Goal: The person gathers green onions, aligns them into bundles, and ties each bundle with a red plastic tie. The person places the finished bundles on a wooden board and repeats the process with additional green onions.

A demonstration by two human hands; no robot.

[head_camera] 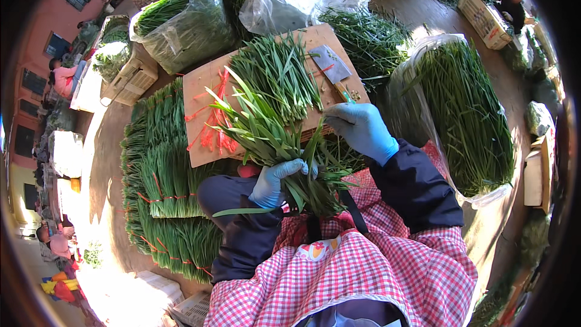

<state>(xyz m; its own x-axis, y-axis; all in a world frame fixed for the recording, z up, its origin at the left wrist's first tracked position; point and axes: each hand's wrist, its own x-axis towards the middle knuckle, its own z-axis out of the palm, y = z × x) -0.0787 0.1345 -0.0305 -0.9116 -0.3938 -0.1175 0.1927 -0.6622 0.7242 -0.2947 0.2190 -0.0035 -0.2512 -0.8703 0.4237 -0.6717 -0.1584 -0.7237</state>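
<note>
My left hand [278, 180], in a blue glove, is closed around a bunch of long flat green leaves [268, 141], which look like garlic chives. My right hand [363, 127], also gloved, is at the right of the bunch with its fingertips pinched together; whether they hold a leaf I cannot tell. Beyond my hands a pile of cut leaves [279, 77] lies on a wooden board [199, 86]. A cleaver [331, 62] with a wooden handle rests at the board's right side. Red ties [221, 131] lie on its left side.
Tied bundles of leaves [172, 190] are stacked at the left. A plastic bag of leaves [463, 113] stands at the right, another bag [186, 32] at the back left. Loose leaves [367, 45] are heaped behind the board. Crates [131, 79] and other people are farther off.
</note>
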